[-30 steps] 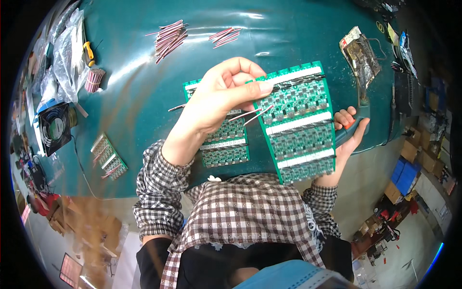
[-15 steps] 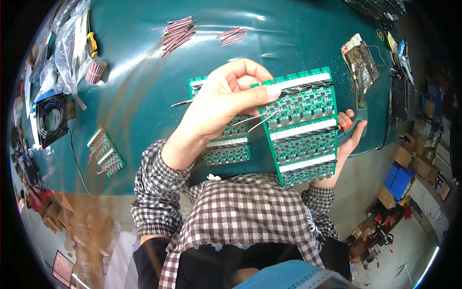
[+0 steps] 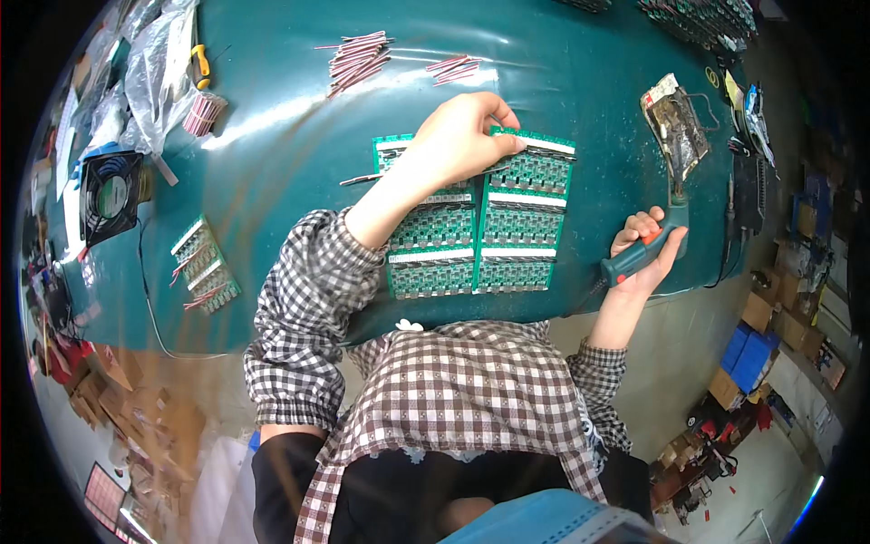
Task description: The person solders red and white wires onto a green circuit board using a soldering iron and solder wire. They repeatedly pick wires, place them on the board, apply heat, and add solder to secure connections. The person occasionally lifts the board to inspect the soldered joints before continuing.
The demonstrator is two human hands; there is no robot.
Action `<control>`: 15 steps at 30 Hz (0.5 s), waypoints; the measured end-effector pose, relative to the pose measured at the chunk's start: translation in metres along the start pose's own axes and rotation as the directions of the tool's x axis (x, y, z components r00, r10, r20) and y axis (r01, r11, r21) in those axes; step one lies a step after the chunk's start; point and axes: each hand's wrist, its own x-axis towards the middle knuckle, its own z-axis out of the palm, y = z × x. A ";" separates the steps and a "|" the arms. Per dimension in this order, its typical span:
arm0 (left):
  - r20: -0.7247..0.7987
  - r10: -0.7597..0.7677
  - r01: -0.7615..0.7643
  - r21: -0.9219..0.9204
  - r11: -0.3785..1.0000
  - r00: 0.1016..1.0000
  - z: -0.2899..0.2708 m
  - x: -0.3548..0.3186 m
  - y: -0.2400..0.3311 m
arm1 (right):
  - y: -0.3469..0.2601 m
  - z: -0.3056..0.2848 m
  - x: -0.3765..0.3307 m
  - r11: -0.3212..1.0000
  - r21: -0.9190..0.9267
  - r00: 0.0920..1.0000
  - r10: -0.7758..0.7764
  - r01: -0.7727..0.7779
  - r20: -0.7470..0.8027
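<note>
My left hand (image 3: 460, 136) pinches the far edge of a green circuit board panel (image 3: 524, 227), which lies on the table in front of me. A second green panel (image 3: 430, 231) is close against its left side, partly covered by my left forearm. Both carry rows of small parts and white strips. A dark wire end (image 3: 358, 180) sticks out left of the second panel. On the right, my right hand (image 3: 648, 279) is wrapped round the green handle of a soldering gun (image 3: 627, 264) with an orange trigger. The gun's far end reaches a stained, dirty tray (image 3: 678, 127).
Red-and-white wires lie in a larger pile (image 3: 360, 62) and a smaller pile (image 3: 453, 68) at the back. Leftward are a smaller board (image 3: 207, 263), a wire bundle (image 3: 205, 114), a yellow-handled screwdriver (image 3: 200, 68), a black fan (image 3: 113, 199) and plastic bags (image 3: 154, 82). Stacked boards (image 3: 702, 18) stand far right.
The panel in my left hand has gone from raised and tilted down onto the table, beside the other panel. Its loose red-and-white wires no longer show. My right hand still grips the soldering gun.
</note>
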 end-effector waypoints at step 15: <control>-0.280 0.334 -0.196 0.426 0.883 0.900 -0.003 -0.014 -0.017 | 0.061 0.018 -0.015 0.965 -0.258 0.998 -0.046 0.035 -0.035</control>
